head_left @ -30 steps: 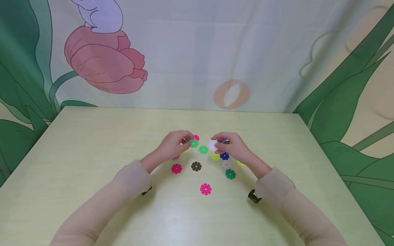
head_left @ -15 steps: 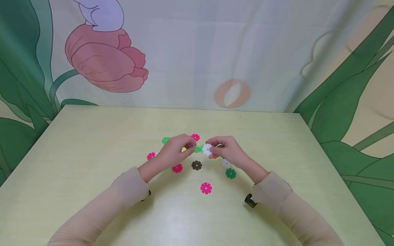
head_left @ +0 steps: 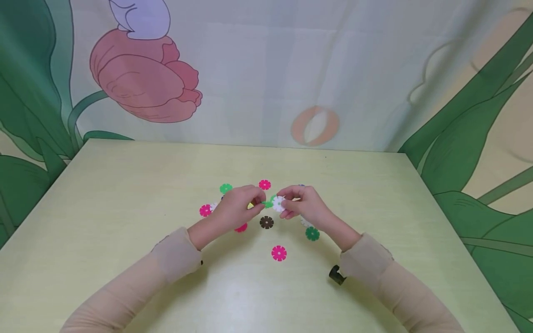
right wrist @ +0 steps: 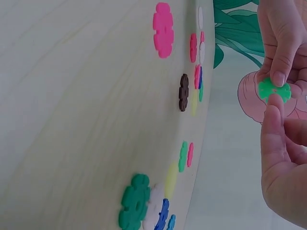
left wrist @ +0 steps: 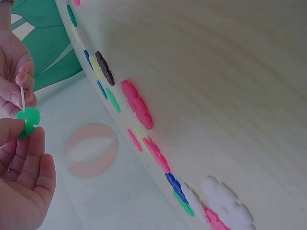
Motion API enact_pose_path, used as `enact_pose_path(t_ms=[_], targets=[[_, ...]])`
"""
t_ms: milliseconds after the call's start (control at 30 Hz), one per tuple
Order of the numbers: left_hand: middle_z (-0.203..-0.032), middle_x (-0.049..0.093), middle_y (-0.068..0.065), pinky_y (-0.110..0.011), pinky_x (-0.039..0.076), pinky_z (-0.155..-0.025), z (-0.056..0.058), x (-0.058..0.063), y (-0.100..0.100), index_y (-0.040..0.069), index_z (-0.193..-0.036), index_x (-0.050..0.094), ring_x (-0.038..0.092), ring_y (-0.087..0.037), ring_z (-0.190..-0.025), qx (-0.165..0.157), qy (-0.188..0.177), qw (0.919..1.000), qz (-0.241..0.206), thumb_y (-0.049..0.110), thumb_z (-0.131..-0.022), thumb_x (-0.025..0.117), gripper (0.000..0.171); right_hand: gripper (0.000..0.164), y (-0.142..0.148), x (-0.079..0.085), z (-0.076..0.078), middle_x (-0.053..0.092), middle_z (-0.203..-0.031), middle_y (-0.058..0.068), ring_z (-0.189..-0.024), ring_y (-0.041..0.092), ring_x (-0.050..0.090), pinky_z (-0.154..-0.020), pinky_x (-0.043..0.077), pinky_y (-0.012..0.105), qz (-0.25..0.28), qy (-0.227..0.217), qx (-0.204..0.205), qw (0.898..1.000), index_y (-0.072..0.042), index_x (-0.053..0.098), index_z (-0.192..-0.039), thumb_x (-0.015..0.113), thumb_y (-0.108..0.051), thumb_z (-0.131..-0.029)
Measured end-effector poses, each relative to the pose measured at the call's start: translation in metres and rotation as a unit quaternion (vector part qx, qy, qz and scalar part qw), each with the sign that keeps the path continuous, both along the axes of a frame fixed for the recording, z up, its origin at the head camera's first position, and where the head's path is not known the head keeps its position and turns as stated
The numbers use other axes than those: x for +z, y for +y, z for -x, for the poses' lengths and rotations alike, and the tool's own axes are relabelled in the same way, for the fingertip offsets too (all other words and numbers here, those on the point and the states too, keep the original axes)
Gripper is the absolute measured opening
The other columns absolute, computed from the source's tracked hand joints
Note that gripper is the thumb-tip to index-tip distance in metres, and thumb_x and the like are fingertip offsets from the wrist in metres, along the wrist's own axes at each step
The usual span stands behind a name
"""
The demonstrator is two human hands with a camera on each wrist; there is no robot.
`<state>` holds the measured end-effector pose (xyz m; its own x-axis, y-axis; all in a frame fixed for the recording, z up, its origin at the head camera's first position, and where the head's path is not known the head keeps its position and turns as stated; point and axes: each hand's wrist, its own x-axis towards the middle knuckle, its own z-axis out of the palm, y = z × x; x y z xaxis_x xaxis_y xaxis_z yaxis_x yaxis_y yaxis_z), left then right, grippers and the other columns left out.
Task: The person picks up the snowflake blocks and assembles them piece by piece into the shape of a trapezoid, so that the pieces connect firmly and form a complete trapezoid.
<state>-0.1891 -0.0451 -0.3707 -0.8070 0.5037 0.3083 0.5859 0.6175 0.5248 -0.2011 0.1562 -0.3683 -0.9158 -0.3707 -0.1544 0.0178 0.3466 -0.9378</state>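
Your fingers are drawn narrow on both sides: your left hand (head_left: 239, 204) pinches a bright green, flower-shaped plastic disc (left wrist: 31, 116), your right hand (head_left: 306, 207) a white, flower-shaped plastic disc (head_left: 278, 203), edges meeting or nearly so between the fingertips. A dark brown, flower-shaped plastic disc (head_left: 267, 222) lies just nearer you than those fingertips. Each should prove light, fairly stiff and a little slick; pinch the outer lobes, leaving the facing slots free.

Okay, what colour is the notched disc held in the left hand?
The notched disc in the left hand is bright green, clearest in the right wrist view.
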Motion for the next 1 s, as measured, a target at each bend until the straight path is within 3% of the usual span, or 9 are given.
enact_pose_path(t_ms=[233,533,800,1000], targets=[[-0.077,0.063,0.002,-0.016,0.047,-0.063,-0.003,-0.002,0.001,0.011,-0.080,0.059,0.059,-0.008,-0.069,-0.012,0.054,0.9982,0.022,0.011,-0.077,0.067,0.008,0.026,-0.004,0.000,-0.002,0.058,-0.088,0.016,-0.063,0.016,0.064,-0.063,0.053,0.029,0.004,-0.012,-0.009,1.000,0.005,0.054,-0.109,0.055,-0.003,-0.085],[-0.076,0.065,-0.001,-0.016,0.047,-0.061,-0.007,-0.003,-0.002,0.008,-0.080,0.063,0.056,-0.008,-0.063,-0.034,0.119,0.9921,0.020,0.009,-0.076,0.068,0.007,0.023,-0.008,0.003,-0.009,0.057,-0.084,0.012,-0.061,0.015,0.064,-0.061,0.053,0.028,0.032,-0.043,-0.010,0.999,0.007,0.053,-0.107,0.053,-0.001,-0.086],[-0.075,0.066,-0.003,-0.016,0.047,-0.057,-0.009,-0.002,-0.005,0.005,-0.080,0.064,0.057,-0.008,-0.057,-0.057,0.180,0.9821,0.005,0.006,-0.073,0.070,0.009,0.021,-0.011,0.002,-0.014,0.060,-0.080,0.005,-0.059,0.015,0.064,-0.059,0.052,0.026,0.066,-0.066,-0.024,0.995,0.010,0.052,-0.105,0.051,0.001,-0.086],[-0.075,0.068,-0.002,-0.017,0.049,-0.058,-0.011,-0.002,-0.005,0.005,-0.078,0.065,0.063,-0.010,-0.064,-0.060,0.223,0.9729,0.001,0.004,-0.071,0.071,0.009,0.021,-0.011,0.003,-0.019,0.058,-0.075,0.003,-0.057,0.014,0.063,-0.055,0.052,0.025,0.094,-0.075,-0.035,0.992,0.011,0.050,-0.105,0.050,0.003,-0.086]])
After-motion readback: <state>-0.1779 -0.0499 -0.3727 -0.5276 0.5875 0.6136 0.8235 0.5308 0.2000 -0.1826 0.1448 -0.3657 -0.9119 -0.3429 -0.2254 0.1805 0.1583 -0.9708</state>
